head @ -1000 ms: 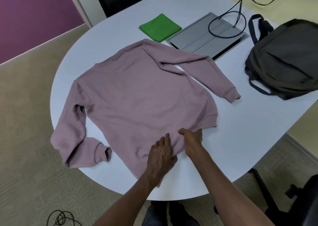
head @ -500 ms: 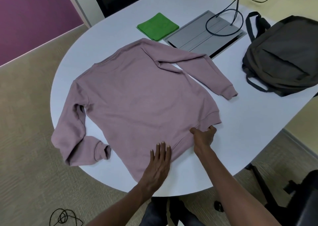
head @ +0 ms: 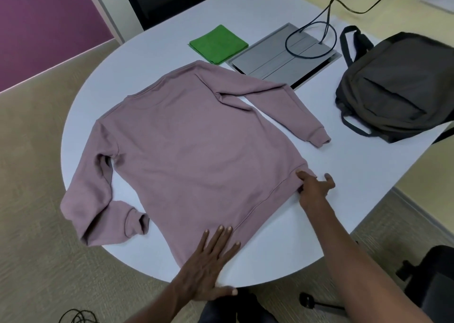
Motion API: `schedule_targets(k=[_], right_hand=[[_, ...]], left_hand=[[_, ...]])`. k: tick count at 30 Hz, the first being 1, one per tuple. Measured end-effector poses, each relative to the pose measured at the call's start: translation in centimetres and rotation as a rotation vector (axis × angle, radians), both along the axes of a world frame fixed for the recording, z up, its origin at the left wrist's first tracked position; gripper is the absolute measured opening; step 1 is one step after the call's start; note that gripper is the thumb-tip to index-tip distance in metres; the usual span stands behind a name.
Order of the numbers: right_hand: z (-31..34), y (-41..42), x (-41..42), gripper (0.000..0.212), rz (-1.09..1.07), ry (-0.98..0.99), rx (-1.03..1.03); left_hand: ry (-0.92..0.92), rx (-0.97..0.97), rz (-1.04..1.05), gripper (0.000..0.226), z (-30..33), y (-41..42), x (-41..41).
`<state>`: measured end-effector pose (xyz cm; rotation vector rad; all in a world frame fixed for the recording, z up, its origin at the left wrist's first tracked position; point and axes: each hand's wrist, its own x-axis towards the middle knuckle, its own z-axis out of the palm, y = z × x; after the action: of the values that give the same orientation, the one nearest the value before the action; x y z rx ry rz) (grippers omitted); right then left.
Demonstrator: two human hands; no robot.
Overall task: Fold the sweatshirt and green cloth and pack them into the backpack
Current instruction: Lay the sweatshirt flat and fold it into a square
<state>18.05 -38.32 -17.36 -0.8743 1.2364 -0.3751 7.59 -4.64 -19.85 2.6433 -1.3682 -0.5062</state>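
The mauve sweatshirt (head: 196, 145) lies spread flat across the white table (head: 307, 244), its hem toward the near rounded edge and one cuff hanging just past the left edge. The left hand (head: 208, 266) presses flat on the near hem corner, fingers (head: 226, 236) straight and spread. The right hand (head: 315, 187) rests at the far hem corner, fingers loosely extended, thumb on the ribbing. The right sleeve angles out toward the dark backpack (head: 403, 86), which sits apart at the table's right edge. Bare tabletop lies between them. The folded green cloth (head: 218, 44) lies beyond the collar, beside a grey cable hatch (head: 277, 59).
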Motion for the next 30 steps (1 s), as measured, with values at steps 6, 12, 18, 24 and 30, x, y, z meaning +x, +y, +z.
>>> schedule_targets(k=[6,12,18,24,30], right_hand=[[-0.7,-2.8,-0.2,0.054,0.444,0.432,-0.583],[-0.4,-1.8,0.4,0.045,0.729,0.596,-1.178],[-2.5,-2.5,1.6,0.017,1.132,0.212,-1.614],[-3.4,-5.0,1.6,0.010,1.200,0.278,-1.622],[-2.9,-5.8,4.6,0.017,1.197,0.270,-1.577]], left_hand=[[0.005,-0.116,0.104,0.100,-0.5,1.1,-0.5],[-0.020,-0.226,0.205,0.069,-0.6,-0.2,1.4],[-0.078,-0.314,0.361,0.044,0.5,-5.4,5.4],[-0.023,-0.014,0.462,0.075,-1.2,-7.2,6.7],[0.003,0.071,0.506,0.086,-1.0,-8.0,6.3]])
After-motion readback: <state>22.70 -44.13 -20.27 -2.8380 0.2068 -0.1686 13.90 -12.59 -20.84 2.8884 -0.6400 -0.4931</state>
